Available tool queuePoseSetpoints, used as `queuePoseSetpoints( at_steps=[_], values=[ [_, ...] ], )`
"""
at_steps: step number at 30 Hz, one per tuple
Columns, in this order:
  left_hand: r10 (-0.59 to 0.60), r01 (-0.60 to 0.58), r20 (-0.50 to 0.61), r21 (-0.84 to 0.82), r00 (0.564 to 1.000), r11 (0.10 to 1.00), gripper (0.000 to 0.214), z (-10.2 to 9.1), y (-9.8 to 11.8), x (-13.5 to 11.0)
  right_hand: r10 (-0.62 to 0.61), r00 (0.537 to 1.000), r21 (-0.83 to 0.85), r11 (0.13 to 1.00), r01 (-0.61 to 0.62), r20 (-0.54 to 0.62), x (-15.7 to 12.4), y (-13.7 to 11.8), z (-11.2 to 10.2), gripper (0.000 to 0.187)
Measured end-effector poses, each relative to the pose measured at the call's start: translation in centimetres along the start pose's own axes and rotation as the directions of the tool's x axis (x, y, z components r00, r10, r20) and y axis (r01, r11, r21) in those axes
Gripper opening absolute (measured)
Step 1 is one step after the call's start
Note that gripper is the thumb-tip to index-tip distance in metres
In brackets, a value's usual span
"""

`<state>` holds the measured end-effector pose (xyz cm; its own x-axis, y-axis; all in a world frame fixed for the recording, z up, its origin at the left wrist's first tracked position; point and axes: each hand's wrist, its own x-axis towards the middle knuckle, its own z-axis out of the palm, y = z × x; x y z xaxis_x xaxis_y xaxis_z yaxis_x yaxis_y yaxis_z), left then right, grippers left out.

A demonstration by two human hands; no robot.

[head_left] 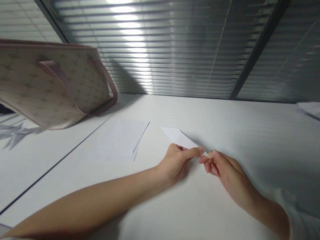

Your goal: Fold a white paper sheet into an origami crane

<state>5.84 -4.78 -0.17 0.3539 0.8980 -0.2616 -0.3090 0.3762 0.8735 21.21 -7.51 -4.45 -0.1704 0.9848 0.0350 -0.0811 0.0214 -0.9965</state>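
Note:
A white sheet of paper (178, 136), folded to a narrow point at its right end, is held between my two hands just above the white table. My left hand (177, 160) is closed on its near edge, with the thumb lying along the top near the tip. At the pointed end, my right hand (223, 166) pinches the paper between thumb and forefinger, the other fingers curled below. The fingertips of both hands are close together there. Part of the paper is hidden behind my left hand.
Several loose white sheets (122, 136) lie in a stack left of my hands. A pale patterned bag (50, 86) with pink handles stands at the back left, folded paper (17, 133) beneath it. Window blinds (175, 50) border the table's far edge. More paper (310, 108) lies far right.

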Motion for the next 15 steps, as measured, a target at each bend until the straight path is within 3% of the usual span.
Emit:
queuePoseSetpoints(
  at_steps=[3,12,15],
  values=[
    [0.003,-0.003,-0.05,-0.002,0.999,1.0,0.029,-0.1,-0.1,0.1,0.005,1.0,-0.012,1.0,-0.005,0.016,0.0,-0.1,0.0,0.043],
    [-0.008,0.007,-0.042,-0.027,0.999,1.0,0.028,0.0,-0.2,0.0,-0.099,0.995,-0.346,0.933,0.097,0.014,0.1,-0.9,0.0,0.041],
    [-0.009,0.008,-0.018,-0.03,1.0,1.0,0.026,-0.2,0.0,0.0,-0.075,0.996,-0.312,0.946,0.088,0.053,0.0,-0.6,-0.7,0.04]
  ],
)
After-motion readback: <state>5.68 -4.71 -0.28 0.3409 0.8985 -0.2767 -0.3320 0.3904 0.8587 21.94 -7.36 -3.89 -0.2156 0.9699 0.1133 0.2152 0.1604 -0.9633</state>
